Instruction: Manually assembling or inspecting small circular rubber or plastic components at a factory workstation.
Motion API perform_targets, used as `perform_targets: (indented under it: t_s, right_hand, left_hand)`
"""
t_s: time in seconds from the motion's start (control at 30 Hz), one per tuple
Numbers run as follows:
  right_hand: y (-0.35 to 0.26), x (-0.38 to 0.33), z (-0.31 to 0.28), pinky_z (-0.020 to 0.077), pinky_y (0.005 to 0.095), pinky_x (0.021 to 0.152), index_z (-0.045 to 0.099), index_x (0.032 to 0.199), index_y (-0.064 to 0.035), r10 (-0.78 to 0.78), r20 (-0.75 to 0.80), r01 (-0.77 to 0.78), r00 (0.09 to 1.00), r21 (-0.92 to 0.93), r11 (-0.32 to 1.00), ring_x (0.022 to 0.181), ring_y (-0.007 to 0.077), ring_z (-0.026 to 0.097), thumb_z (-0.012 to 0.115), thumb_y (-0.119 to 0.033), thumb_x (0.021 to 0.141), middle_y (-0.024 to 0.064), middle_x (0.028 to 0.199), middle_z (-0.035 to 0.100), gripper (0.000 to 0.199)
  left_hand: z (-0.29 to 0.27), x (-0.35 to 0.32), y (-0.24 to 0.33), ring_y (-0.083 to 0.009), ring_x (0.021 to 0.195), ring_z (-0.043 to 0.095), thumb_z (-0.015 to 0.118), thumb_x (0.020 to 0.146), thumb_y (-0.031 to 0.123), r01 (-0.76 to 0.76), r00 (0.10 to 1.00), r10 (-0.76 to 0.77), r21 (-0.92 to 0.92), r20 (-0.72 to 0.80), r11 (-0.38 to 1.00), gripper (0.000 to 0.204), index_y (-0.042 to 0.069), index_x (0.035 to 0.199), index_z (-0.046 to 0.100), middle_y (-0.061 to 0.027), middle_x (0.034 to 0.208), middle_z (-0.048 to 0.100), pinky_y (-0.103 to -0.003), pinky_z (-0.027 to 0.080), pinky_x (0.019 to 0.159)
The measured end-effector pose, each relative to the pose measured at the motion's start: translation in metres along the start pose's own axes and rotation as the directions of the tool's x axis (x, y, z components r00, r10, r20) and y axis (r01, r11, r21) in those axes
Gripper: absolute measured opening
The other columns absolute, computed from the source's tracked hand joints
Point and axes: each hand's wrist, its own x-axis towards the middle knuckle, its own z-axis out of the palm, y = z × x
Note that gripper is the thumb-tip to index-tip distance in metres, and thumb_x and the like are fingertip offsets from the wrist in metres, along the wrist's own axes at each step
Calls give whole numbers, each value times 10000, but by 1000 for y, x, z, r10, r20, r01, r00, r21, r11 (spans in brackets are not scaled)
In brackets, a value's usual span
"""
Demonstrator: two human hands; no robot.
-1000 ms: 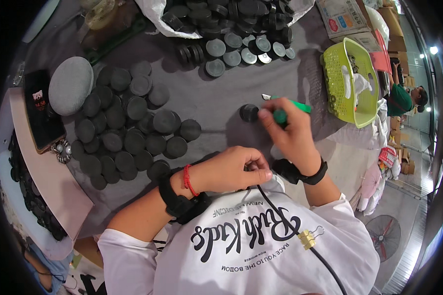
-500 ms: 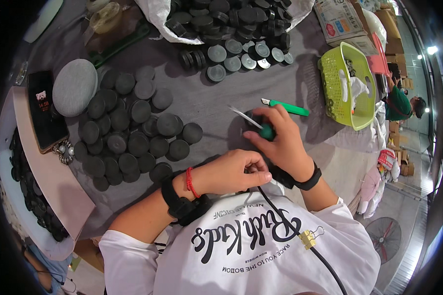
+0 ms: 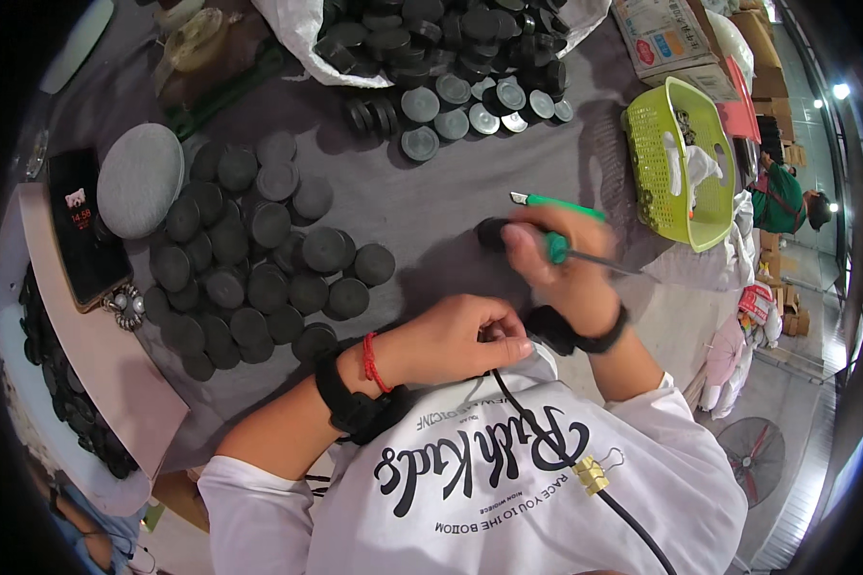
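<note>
A person in a white printed shirt works at a grey cloth-covered table (image 3: 431, 206); the right hand (image 3: 556, 268), blurred in motion, is clenched around a green-handled screwdriver (image 3: 571, 253), its thin shaft pointing right toward the lime-green basket (image 3: 664, 125); half a second ago the tool sat lower and nearer the chest with the blade angled up and left, so the hand has swung up and turned it. A dark round disc (image 3: 492, 231) lies on the cloth touching the fingertips of that hand, just where one lay a second ago. A green utility knife (image 3: 554, 202) rests on the cloth just above the hand; it has stayed put. The left hand (image 3: 451, 337) is curled shut close to the chest, beside a black cable (image 3: 532, 422); what it grips cannot be told, and it has hardly moved. A spread of dark discs (image 3: 259, 259) covers the cloth to the left; a white sack (image 3: 302, 34) of more discs sits at the top.
</note>
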Motion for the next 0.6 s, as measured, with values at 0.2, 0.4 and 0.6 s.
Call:
perform_targets:
  t_s: [0.2,0.4,0.6]
  right_hand:
    - [-10,-16,-14,489,264,598,649,875,3,208,-409,19,888,486,874,644,164,633,586,-127,818,104,726,651,155]
    - [22,-11,-1,456,282,551,630,824,-4,45,-25,-40,999,172,984,568,179,568,631,-144,807,75,663,610,142]
    - [56,22,-32,447,321,527,625,826,-25,294,-193,-348,936,-384,855,561,235,574,655,-250,814,96,643,573,227]
  left_hand:
    - [-1,-3,1,-84,816,558,645,844,264,-20,1000,21,46,-17,999,291,-1,956,611,-29,850,628,-262,450,737]
    - [-2,-3,9,-94,807,563,692,798,283,-23,1000,23,90,6,996,328,2,953,623,-38,836,621,-251,440,715]
    - [-1,0,4,-86,774,568,624,824,151,-21,1000,22,77,-10,997,212,3,976,611,-36,863,627,-238,461,662]
